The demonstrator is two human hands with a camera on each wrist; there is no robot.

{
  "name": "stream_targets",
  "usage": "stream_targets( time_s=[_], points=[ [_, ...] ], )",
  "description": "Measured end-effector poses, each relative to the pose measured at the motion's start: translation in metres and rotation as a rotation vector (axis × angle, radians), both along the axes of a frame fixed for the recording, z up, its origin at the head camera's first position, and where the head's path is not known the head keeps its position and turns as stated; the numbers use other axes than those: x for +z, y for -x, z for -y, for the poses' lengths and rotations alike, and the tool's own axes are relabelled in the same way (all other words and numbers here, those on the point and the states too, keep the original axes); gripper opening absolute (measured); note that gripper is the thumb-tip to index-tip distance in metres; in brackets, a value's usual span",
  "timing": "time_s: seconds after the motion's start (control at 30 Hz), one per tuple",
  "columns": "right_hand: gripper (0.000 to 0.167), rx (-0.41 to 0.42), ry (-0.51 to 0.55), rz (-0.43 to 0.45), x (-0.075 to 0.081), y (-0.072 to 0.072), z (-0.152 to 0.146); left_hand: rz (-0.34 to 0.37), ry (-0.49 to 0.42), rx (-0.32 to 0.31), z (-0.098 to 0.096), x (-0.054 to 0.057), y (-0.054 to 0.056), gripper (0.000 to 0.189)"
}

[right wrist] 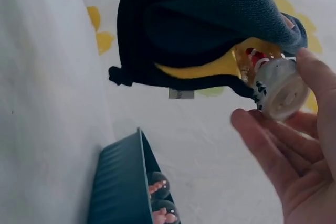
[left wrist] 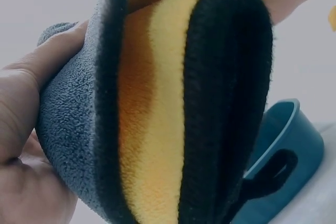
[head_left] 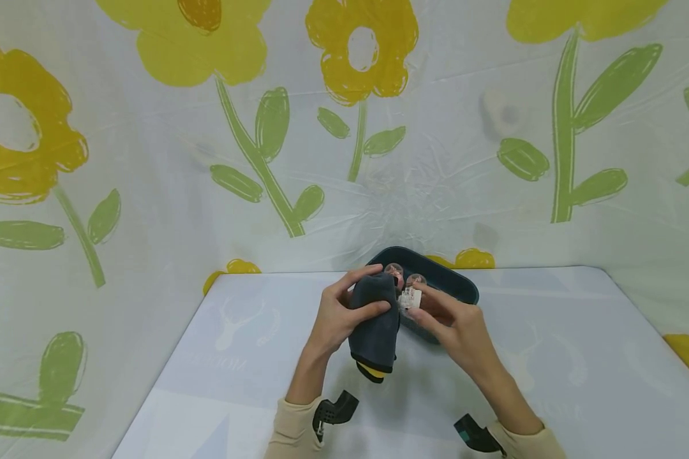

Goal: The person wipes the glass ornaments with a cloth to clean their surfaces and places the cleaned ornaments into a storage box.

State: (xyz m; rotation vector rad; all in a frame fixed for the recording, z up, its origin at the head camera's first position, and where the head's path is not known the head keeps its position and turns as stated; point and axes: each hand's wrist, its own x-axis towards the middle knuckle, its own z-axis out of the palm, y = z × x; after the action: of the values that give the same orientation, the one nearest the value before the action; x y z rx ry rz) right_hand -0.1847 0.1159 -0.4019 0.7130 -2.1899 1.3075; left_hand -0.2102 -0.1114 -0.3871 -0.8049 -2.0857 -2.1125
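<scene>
A folded towel (head_left: 373,328), dark grey outside with a yellow inner side and black edging, is gripped by my left hand (head_left: 334,317), thumb across its front. In the left wrist view the towel's (left wrist: 157,103) open folds face the camera. My right hand (head_left: 460,326) pinches a small snow globe (right wrist: 283,88) by its whitish base, between thumb and fingers. The globe's clear dome, with something red and white inside, sits against the towel's yellow side, partly hidden by the fold. Both hands are over the near side of a dark teal tub (head_left: 462,290).
Two more clear globes with pink figures, one globe (head_left: 394,274) to the left of the other globe (head_left: 416,280), are in the tub. The pale table (head_left: 235,382) ends at a back wall covering (head_left: 448,146) printed with yellow flowers. A black loop (left wrist: 278,169) hangs off the towel.
</scene>
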Motion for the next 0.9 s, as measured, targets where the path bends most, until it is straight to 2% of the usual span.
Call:
stream_targets(
  time_s=[0.1,0.17,0.3,0.43,0.67,0.8,0.9],
  points=[
    [0.031,-0.021,0.035,0.118,0.0002,-0.0017,-0.0002,-0.028,-0.007,-0.018,-0.0014,-0.0013,0.0004,0.058],
    [0.027,-0.022,0.055,0.197,0.0016,-0.0026,-0.0005,-0.045,-0.012,-0.029,-0.0022,-0.0016,0.0006,0.058],
    [0.029,-0.002,0.102,0.341,0.0061,-0.0034,-0.0020,-0.068,-0.019,-0.049,-0.0038,-0.0014,0.0005,0.059],
    [0.032,0.012,0.123,0.422,0.0079,-0.0028,-0.0036,-0.081,-0.019,-0.062,-0.0048,-0.0013,0.0007,0.060],
    [0.038,-0.001,0.070,0.432,0.0073,-0.0018,-0.0048,-0.082,-0.021,-0.053,-0.0049,0.0002,0.0003,0.062],
    [0.036,0.030,0.057,0.386,0.0066,-0.0021,-0.0069,-0.076,-0.030,-0.060,-0.0035,0.0001,0.0005,0.061],
    [0.040,0.068,0.057,0.319,0.0062,-0.0022,-0.0087,-0.064,-0.025,-0.054,-0.0020,-0.0004,0.0008,0.059]
  ],
)
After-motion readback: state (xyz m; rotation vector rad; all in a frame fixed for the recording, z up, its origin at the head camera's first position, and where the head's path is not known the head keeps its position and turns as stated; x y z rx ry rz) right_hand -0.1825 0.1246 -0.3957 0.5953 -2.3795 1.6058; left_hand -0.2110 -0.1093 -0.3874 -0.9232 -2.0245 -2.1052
